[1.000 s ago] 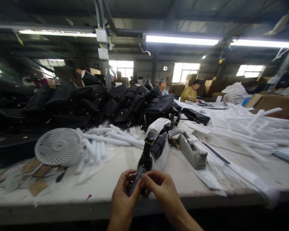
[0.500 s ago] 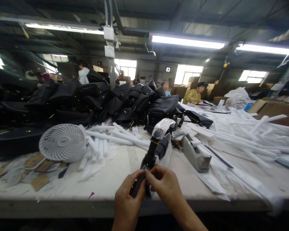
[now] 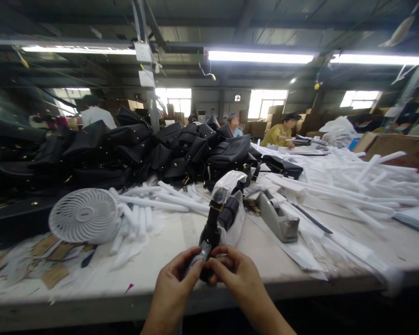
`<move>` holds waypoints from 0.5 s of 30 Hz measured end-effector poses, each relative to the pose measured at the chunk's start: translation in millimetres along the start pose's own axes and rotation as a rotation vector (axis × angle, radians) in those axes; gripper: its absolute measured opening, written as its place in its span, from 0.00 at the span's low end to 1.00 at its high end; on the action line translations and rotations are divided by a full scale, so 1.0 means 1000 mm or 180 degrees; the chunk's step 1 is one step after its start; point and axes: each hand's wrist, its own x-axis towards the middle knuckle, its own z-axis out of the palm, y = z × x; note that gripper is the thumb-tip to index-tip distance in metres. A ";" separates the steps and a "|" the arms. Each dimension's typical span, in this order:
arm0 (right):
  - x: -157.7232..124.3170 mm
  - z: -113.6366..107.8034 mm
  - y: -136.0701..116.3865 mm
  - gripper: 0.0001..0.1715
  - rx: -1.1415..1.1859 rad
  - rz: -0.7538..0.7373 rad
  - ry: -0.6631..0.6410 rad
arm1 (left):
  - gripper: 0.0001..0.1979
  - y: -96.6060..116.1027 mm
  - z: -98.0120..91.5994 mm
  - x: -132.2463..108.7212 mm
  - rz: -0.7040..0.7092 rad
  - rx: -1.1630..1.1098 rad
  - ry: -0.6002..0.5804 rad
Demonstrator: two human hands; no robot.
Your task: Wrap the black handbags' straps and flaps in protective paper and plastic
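A black bag strap [image 3: 213, 225] with a gold buckle [image 3: 216, 205] runs toward me from a black bag [image 3: 229, 213] partly covered in white wrapping. Around the strap's near end lies shiny, clear plastic film [image 3: 205, 251]. My left hand [image 3: 176, 281] is closed on this film-covered end, thumb on top. Pressed against the strap's right side, my right hand [image 3: 236, 274] has its thumb and forefinger pinched together; what lies between those fingertips is hidden.
A white fan [image 3: 85, 215] stands at left, near white foam tubes [image 3: 139, 218] and brown card scraps [image 3: 54, 274]. Black bags [image 3: 160, 149] are heaped behind. To the right are a grey tape dispenser [image 3: 279, 218] and more foam tubes [image 3: 363, 186]. Several people work farther back.
Shiny film now covers the strap end where dark strap showed between my hands. My right fingers have shifted slightly down along the strap. The whole view has swung a little to the right.
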 end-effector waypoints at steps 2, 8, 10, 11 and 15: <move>0.000 0.003 0.000 0.19 -0.0019 0.0032 0.0128 | 0.21 0.004 -0.001 0.001 -0.0213 -0.0066 -0.0114; 0.004 0.011 0.012 0.22 0.0172 0.0055 0.0294 | 0.29 0.009 -0.002 0.003 -0.0693 -0.0133 -0.0057; 0.004 0.013 0.018 0.24 0.0310 0.0147 0.0349 | 0.31 0.009 -0.002 0.004 -0.0753 -0.0092 -0.0097; 0.004 0.013 0.020 0.24 0.0364 0.0176 0.0358 | 0.32 0.009 -0.003 0.005 -0.0773 -0.0060 -0.0104; 0.002 0.015 0.022 0.22 0.0450 0.0065 0.0305 | 0.32 0.012 -0.001 0.004 -0.0783 0.0056 -0.0066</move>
